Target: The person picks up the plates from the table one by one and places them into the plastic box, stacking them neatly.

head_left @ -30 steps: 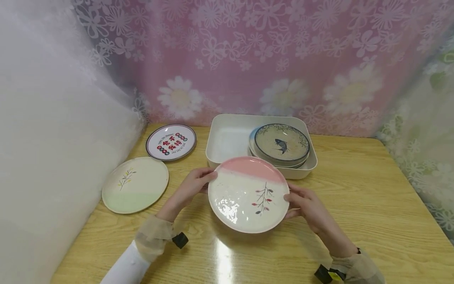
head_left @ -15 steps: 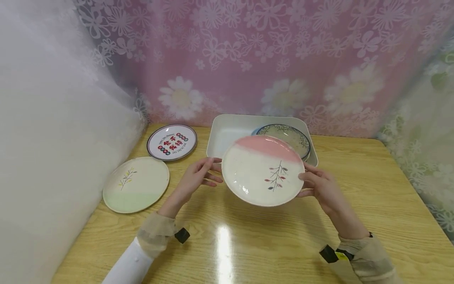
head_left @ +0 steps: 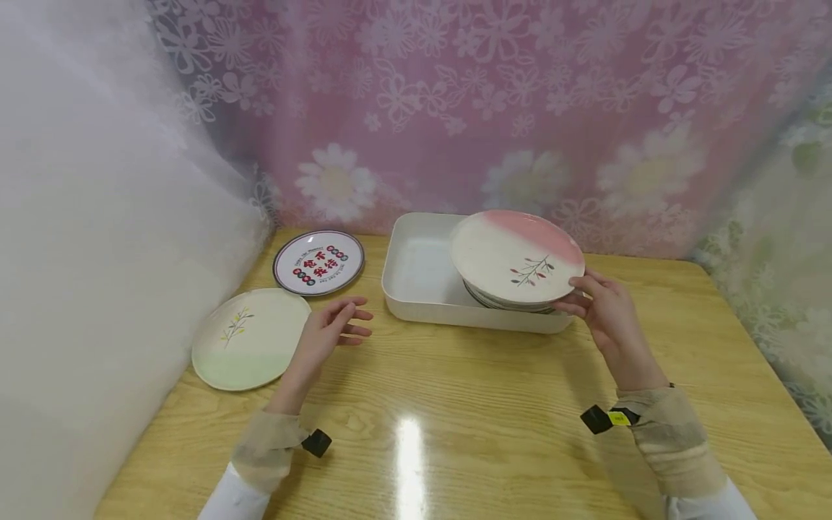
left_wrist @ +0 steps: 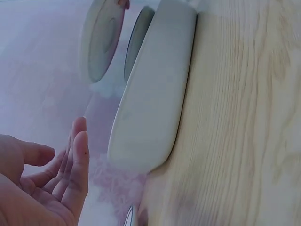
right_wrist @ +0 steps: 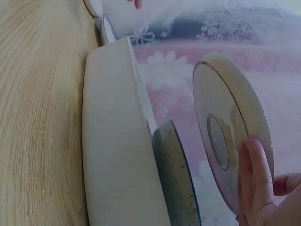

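Fingers (right_wrist: 257, 169) of the right hand (head_left: 607, 314) pinch the pink-and-cream plate (head_left: 510, 253) by its rim, apparently to leave its underside clear above the stacked plates (right_wrist: 178, 176) in the white bin (head_left: 429, 311); the left hand (head_left: 328, 328), relaxed, holding nothing, hangs above the counter (head_left: 481, 404)

Right hand (head_left: 614, 318) pinched pink-and-cream plate (head_left: 513, 256) over white bin (head_left: 448, 316) at far edge of tabletop (head_left: 494, 404). Left hand (head_left: 327, 328), relaxed, was right by green-and-cream plate (head_left: 250, 343), left edge. Red-lettered plate (head_left: 318, 263) sat near far left corner.
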Available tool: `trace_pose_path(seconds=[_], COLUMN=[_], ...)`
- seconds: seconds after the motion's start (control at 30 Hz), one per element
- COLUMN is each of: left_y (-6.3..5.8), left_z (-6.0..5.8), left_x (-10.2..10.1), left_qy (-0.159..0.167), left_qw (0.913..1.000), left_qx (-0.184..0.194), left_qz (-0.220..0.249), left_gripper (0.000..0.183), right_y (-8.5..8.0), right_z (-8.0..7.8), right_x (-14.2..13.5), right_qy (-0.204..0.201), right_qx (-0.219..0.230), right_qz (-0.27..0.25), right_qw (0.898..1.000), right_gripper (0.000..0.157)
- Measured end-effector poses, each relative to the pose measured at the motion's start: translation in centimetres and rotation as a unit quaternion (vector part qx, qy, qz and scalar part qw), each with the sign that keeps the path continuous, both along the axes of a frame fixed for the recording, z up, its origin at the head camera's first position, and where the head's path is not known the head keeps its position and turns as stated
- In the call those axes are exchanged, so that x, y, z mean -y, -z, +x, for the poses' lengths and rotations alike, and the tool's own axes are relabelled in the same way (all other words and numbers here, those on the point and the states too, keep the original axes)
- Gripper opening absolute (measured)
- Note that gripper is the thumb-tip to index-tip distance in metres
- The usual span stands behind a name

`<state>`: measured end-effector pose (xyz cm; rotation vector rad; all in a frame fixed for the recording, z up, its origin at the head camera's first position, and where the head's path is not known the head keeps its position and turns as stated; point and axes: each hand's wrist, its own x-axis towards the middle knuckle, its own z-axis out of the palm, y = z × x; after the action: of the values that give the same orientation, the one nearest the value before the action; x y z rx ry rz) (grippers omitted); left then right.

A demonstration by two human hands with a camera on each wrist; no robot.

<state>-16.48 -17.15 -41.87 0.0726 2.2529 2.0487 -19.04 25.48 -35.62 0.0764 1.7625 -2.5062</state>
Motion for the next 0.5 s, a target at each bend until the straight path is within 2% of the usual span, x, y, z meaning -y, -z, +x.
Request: trace_pose_path(seconds=[0.2,0.5], left_y=[0.0,0.8], left_z=[0.5,1.1], left_x=[2.2,3.2], left_qy=[-0.045,-0.058], left_qw=[0.9989,0.9977], left_qx=[-0.005,0.024], left_qz=[-0.015,-0.026], left_gripper=[0.038,0.038], right_y=[0.6,1.6], right_z=[-1.1,-2.3], right_x=[-0.7,-1.2], right_qy=[0.025,0.044], right_qx=[0.026,0.035], right_qz=[-0.02,-0.032], right_qw=[0.999,0.998], right_gripper=[0.069,0.066])
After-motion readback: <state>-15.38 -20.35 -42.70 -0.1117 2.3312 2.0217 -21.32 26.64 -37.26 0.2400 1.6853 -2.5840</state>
